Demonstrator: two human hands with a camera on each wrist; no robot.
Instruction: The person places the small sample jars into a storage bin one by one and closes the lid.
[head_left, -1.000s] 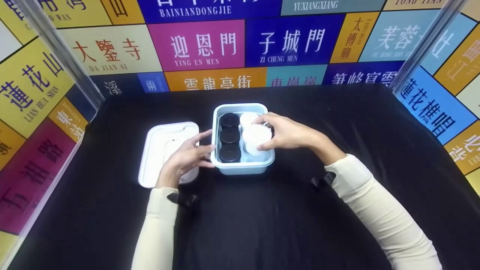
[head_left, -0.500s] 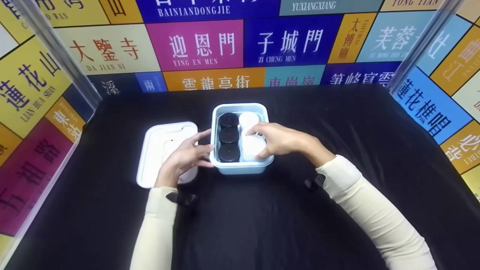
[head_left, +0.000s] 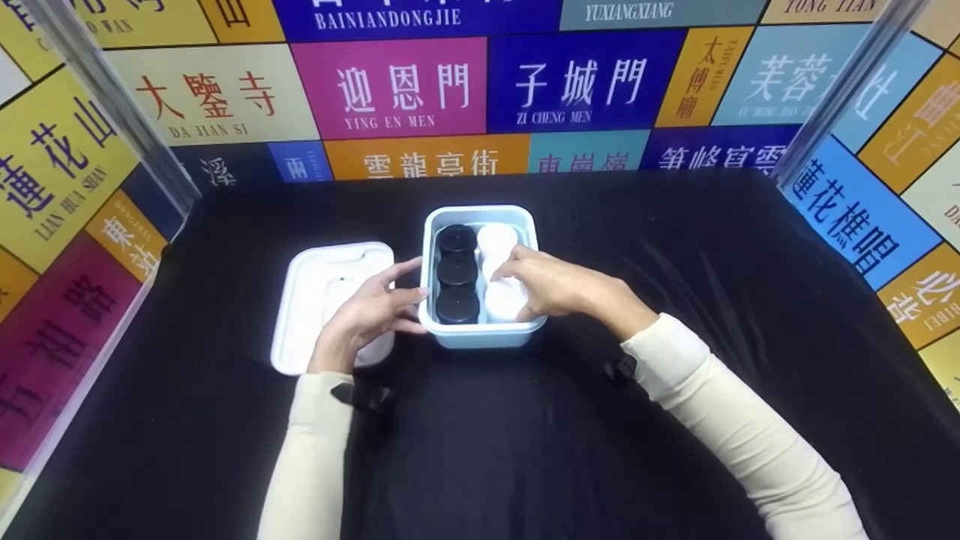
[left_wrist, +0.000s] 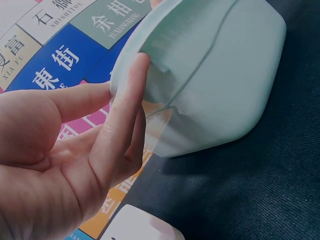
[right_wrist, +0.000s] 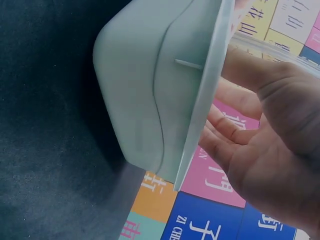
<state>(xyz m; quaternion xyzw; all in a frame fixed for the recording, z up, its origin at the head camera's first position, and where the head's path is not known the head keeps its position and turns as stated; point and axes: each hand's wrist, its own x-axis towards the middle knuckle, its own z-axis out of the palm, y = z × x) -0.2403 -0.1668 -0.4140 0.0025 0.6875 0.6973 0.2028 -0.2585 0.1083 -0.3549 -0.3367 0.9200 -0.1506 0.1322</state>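
Observation:
A pale blue-green box (head_left: 484, 337) stands on the black cloth, its top uncovered. Inside, black round-topped containers (head_left: 457, 268) fill the left column and white round-topped containers (head_left: 497, 237) the right. My right hand (head_left: 562, 283) reaches over the right rim and grips the nearest white container (head_left: 505, 300) with thumb and fingers. My left hand (head_left: 373, 313) is at the box's left side, with fairly straight fingers touching the rim and wall. In the right wrist view, the box wall (right_wrist: 135, 90) hides the fingertips of my right hand (right_wrist: 270, 120).
A white lid (head_left: 300, 330) lies flat left of the box, partly under my left hand. Black cloth (head_left: 480, 442) covers the table. Panels with printed characters (head_left: 390, 90) rise at the back and on both sides.
My right hand has moved the white container toward the near right corner and lowered it into the box. My left hand has stayed at the box's left side.

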